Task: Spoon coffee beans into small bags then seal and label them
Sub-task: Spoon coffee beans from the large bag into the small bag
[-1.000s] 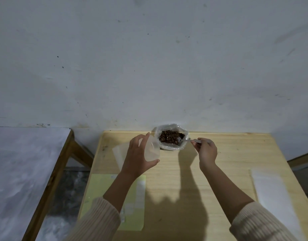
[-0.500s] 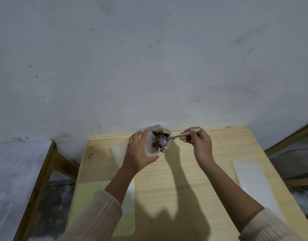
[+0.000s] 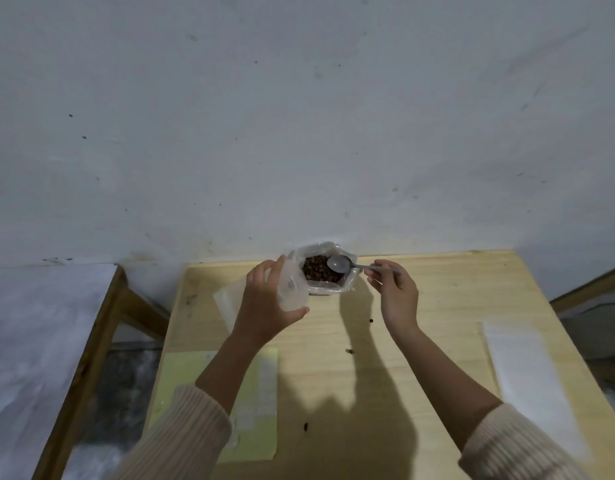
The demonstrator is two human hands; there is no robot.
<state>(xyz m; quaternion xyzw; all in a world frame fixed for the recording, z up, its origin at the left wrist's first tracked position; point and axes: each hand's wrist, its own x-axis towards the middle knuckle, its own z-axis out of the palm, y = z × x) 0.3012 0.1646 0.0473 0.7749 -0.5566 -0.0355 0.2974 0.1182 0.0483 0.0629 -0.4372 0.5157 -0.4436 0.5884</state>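
Right grip pinches spoon handle, bowl above beans.

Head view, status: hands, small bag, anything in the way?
Left hand holds small bag. Right hand pinches spoon, bowl empty over bean pouch. Loose beans on table, nothing blocking.

No legible text — anywhere in view.
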